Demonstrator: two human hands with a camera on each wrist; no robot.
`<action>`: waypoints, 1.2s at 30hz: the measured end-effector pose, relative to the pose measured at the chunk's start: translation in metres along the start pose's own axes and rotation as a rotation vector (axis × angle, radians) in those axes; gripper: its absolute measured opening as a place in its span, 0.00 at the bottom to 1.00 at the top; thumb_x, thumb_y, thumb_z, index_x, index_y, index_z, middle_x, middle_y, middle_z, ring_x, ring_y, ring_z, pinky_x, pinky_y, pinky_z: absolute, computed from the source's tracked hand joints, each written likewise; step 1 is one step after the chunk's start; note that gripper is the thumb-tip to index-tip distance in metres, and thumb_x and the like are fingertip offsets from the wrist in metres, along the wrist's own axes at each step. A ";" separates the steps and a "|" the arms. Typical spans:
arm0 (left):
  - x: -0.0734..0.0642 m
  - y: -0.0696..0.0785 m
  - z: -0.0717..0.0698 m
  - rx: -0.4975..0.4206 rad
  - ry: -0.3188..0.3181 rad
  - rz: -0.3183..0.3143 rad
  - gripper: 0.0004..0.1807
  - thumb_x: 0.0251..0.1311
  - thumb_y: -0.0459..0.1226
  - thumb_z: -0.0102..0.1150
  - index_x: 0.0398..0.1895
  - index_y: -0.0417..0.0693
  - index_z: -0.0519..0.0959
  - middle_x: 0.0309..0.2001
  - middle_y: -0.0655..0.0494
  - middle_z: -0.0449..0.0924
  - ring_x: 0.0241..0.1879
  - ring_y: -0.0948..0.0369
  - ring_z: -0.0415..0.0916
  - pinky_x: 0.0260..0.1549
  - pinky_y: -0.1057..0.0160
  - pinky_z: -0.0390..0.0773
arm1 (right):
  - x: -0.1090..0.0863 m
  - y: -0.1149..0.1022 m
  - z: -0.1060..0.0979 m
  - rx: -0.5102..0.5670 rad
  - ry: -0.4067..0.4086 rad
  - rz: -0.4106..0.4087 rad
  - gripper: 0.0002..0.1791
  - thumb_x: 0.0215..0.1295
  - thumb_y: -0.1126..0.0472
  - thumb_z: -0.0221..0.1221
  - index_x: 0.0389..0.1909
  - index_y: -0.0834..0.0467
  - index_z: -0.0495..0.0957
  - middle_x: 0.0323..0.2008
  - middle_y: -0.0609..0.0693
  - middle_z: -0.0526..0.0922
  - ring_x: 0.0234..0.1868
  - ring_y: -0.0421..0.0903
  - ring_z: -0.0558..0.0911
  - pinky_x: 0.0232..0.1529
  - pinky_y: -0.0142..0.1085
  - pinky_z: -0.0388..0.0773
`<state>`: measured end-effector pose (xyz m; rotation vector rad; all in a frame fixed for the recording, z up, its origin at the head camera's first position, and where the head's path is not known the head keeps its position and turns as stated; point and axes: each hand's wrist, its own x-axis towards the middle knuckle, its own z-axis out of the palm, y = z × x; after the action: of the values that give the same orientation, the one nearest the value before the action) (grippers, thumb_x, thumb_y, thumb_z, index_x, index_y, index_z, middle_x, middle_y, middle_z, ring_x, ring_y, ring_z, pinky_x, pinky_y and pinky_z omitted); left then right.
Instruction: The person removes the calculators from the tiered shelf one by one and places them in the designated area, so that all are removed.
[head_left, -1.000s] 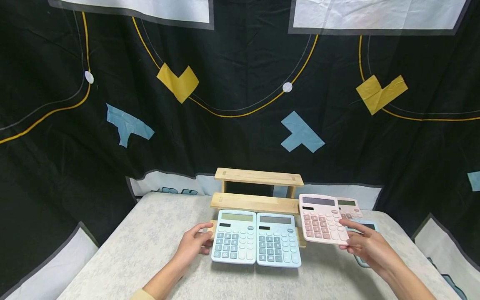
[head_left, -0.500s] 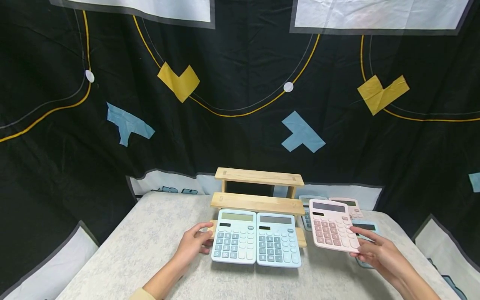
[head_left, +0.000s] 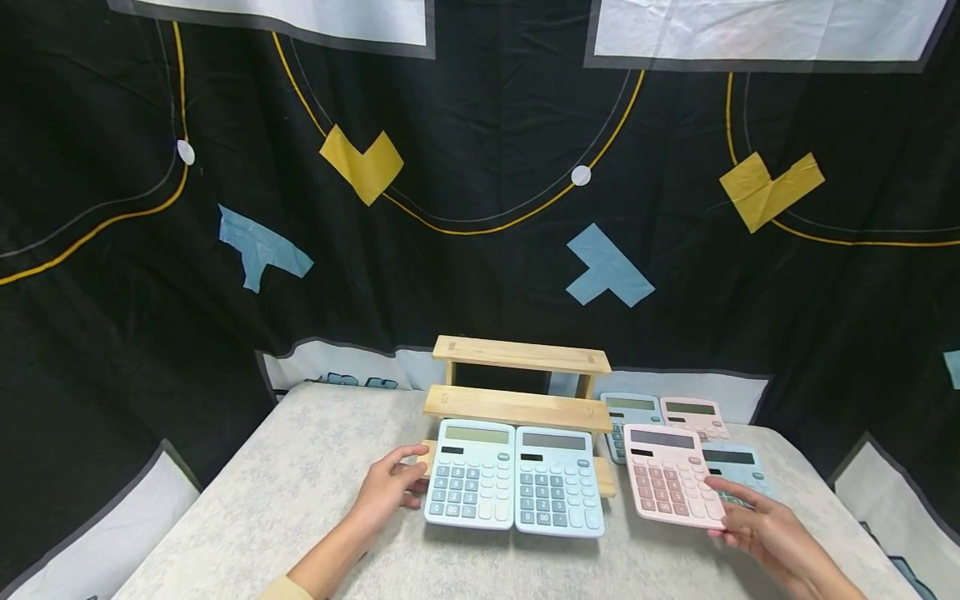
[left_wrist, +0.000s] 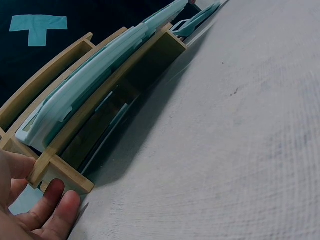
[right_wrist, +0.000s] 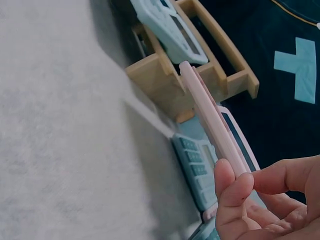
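My right hand [head_left: 772, 537] pinches a pink calculator [head_left: 670, 477] by its right edge, thumb on one face and fingertips on the other. In the right wrist view that calculator [right_wrist: 215, 120] is edge-on and held off the table. My left hand [head_left: 386, 490] holds the left end of a tiered wooden rack [head_left: 517, 407]; in the left wrist view its thumb and fingers [left_wrist: 62, 212] lie around the corner of the lowest step. Two light blue calculators, a left one [head_left: 470, 475] and a right one [head_left: 559, 482], lean side by side on that lowest step.
Behind the pink calculator, on the table [head_left: 300, 467], lie a blue calculator [head_left: 632, 403], another pink one [head_left: 692, 410] and a nearer blue one [head_left: 738, 467], partly covered. A black cloth [head_left: 480, 275] with tape pieces hangs behind the table.
My right hand has moved right and toward me with the pink calculator, away from the rack's right end, uncovering the back blue calculator. The left hand stays at the rack.
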<state>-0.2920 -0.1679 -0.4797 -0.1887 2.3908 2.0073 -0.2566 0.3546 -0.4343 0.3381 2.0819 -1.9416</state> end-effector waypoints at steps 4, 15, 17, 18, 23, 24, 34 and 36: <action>-0.001 0.000 0.000 0.003 0.004 0.000 0.22 0.70 0.40 0.57 0.65 0.45 0.74 0.40 0.48 0.83 0.36 0.57 0.82 0.33 0.57 0.85 | 0.003 0.006 0.000 0.020 0.045 0.041 0.41 0.65 0.73 0.54 0.78 0.65 0.50 0.44 0.54 0.83 0.40 0.53 0.87 0.38 0.36 0.83; -0.001 0.000 -0.001 0.003 0.010 -0.007 0.22 0.70 0.40 0.57 0.65 0.46 0.75 0.40 0.48 0.83 0.36 0.58 0.82 0.33 0.57 0.85 | 0.011 0.014 0.002 -0.017 0.093 0.068 0.38 0.65 0.72 0.54 0.76 0.67 0.52 0.46 0.58 0.80 0.38 0.52 0.87 0.38 0.36 0.83; -0.001 0.000 -0.001 0.000 0.010 -0.003 0.22 0.70 0.40 0.57 0.65 0.45 0.75 0.40 0.48 0.83 0.36 0.57 0.82 0.33 0.57 0.85 | 0.012 0.015 0.002 -0.015 0.097 0.078 0.37 0.66 0.72 0.53 0.76 0.67 0.53 0.45 0.58 0.81 0.38 0.52 0.87 0.38 0.36 0.83; -0.001 0.000 -0.001 -0.003 0.009 0.000 0.22 0.70 0.40 0.57 0.65 0.45 0.75 0.40 0.48 0.83 0.36 0.57 0.82 0.33 0.57 0.85 | 0.013 0.015 0.002 -0.012 0.096 0.080 0.37 0.67 0.72 0.53 0.76 0.68 0.53 0.44 0.59 0.81 0.38 0.53 0.87 0.38 0.36 0.83; -0.001 0.001 0.000 -0.008 0.003 0.006 0.22 0.70 0.40 0.57 0.64 0.45 0.75 0.39 0.48 0.83 0.36 0.57 0.82 0.33 0.57 0.85 | 0.013 0.018 0.000 0.008 0.100 0.079 0.37 0.67 0.73 0.52 0.76 0.69 0.52 0.42 0.59 0.82 0.37 0.52 0.87 0.40 0.37 0.85; -0.001 0.001 0.001 -0.011 0.002 0.008 0.22 0.70 0.39 0.57 0.64 0.44 0.75 0.39 0.48 0.83 0.35 0.58 0.82 0.33 0.57 0.85 | 0.013 0.018 0.000 0.005 0.105 0.079 0.37 0.67 0.73 0.53 0.76 0.70 0.52 0.43 0.59 0.82 0.38 0.52 0.87 0.40 0.38 0.85; -0.001 0.001 0.002 -0.028 0.002 0.024 0.19 0.70 0.37 0.57 0.62 0.43 0.76 0.38 0.48 0.84 0.35 0.58 0.83 0.32 0.57 0.85 | 0.016 0.020 -0.001 -0.076 0.179 0.059 0.37 0.65 0.70 0.58 0.73 0.73 0.55 0.45 0.61 0.81 0.36 0.47 0.87 0.43 0.39 0.86; -0.002 0.001 0.002 -0.029 0.002 0.025 0.19 0.70 0.37 0.57 0.62 0.44 0.76 0.38 0.48 0.84 0.35 0.58 0.83 0.32 0.57 0.85 | 0.015 0.020 0.000 -0.086 0.186 0.053 0.36 0.66 0.70 0.57 0.73 0.73 0.56 0.44 0.59 0.81 0.36 0.46 0.87 0.42 0.38 0.86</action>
<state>-0.2906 -0.1652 -0.4788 -0.1619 2.3782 2.0538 -0.2636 0.3562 -0.4583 0.5684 2.2384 -1.8469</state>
